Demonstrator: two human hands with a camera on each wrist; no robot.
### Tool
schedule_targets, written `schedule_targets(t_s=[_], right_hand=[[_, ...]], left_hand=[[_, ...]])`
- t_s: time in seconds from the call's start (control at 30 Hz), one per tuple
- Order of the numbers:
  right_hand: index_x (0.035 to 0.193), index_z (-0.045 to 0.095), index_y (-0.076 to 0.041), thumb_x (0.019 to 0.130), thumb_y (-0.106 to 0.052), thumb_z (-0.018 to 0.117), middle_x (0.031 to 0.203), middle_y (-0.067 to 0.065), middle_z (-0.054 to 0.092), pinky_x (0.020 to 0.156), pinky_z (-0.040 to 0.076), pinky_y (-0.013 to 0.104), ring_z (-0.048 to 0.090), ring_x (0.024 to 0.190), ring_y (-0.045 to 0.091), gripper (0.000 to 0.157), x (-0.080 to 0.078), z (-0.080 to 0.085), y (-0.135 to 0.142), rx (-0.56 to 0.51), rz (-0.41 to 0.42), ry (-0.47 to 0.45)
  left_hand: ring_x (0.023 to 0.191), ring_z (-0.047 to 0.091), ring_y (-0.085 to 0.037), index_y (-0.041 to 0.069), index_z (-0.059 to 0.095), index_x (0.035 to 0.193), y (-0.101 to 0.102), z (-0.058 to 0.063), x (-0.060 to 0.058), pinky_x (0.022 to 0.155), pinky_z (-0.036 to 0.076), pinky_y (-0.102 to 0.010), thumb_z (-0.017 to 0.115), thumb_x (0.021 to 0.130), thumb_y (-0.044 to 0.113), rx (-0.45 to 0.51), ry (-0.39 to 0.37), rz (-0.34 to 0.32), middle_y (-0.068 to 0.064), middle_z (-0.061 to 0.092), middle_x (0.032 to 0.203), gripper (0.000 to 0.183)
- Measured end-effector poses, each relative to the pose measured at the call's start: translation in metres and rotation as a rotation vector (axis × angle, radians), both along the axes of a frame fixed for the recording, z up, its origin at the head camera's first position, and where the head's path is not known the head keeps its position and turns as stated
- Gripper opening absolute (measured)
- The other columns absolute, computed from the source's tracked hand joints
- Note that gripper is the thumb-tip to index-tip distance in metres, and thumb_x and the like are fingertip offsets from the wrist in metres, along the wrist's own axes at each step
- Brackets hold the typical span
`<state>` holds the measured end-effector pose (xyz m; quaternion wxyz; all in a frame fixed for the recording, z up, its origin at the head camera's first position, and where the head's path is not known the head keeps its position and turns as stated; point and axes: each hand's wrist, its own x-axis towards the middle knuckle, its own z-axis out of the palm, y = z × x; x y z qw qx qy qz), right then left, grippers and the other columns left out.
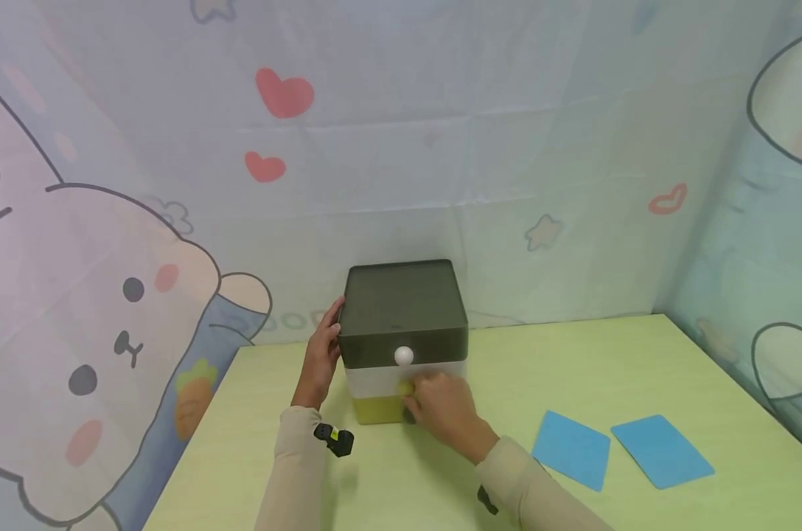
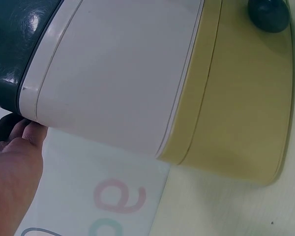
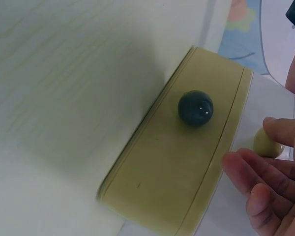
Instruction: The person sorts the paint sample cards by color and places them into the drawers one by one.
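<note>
Right hand [image 1: 449, 409] in pinch on round yellow knob [image 3: 269, 144], straight-fingered left hand [image 1: 320, 361] against green-white-yellow plastic box [image 1: 404, 299] near pale-yellow table's [image 1: 573, 369] rear edge.

you are in what looks like a cloth-lined tabletop booth; whether it stands in a home or a studio, you cannot tell. creased cloth [image 1: 507, 155] hangs behind the pale yellow-green table [image 1: 540, 369] and to its right, with a large cartoon rabbit [image 1: 109, 317] left of the table and hearts [image 1: 284, 94] above it. a black wrist camera [image 1: 335, 440] over the table suggests recording.
</note>
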<state>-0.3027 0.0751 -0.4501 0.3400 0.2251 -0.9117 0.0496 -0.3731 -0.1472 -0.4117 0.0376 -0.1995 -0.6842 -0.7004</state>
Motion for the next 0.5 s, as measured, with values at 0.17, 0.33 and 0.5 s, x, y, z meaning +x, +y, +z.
schedule_targets(t_s=[0.17,0.33,0.5], right_hand=[[0.066,0.065,-0.018,0.079,-0.041,0.081,0.054,-0.008,0.051,0.041,0.035,0.022,0.04,0.049,0.005,0.031,0.001,-0.004,0.001,-0.009,-0.017,-0.04],[0.056,0.053,-0.018,0.075,-0.049,0.083,0.052,-0.006,0.048,0.039,0.036,0.026,0.043,0.047,0.009,0.047,0.002,-0.013,0.002,-0.017,-0.069,-0.112],[0.048,0.045,-0.018,0.073,-0.049,0.084,0.052,-0.003,0.051,0.039,0.041,0.03,0.046,0.047,0.011,0.056,0.001,-0.021,0.002,0.001,-0.106,-0.147]], left_hand=[[0.156,0.022,-0.023,0.027,0.027,0.16,0.0,0.001,0.0,0.127,0.018,-0.05,0.027,0.107,0.027,0.009,-0.003,0.0,0.002,0.018,0.17,0.053],[0.157,0.022,-0.023,0.027,0.027,0.16,0.001,0.001,0.001,0.128,0.018,-0.05,0.028,0.107,0.028,0.013,-0.011,0.005,0.003,0.018,0.17,0.054],[0.157,0.022,-0.024,0.027,0.028,0.16,0.001,0.001,0.001,0.128,0.018,-0.051,0.028,0.107,0.027,0.014,-0.013,0.009,0.002,0.018,0.17,0.053]])
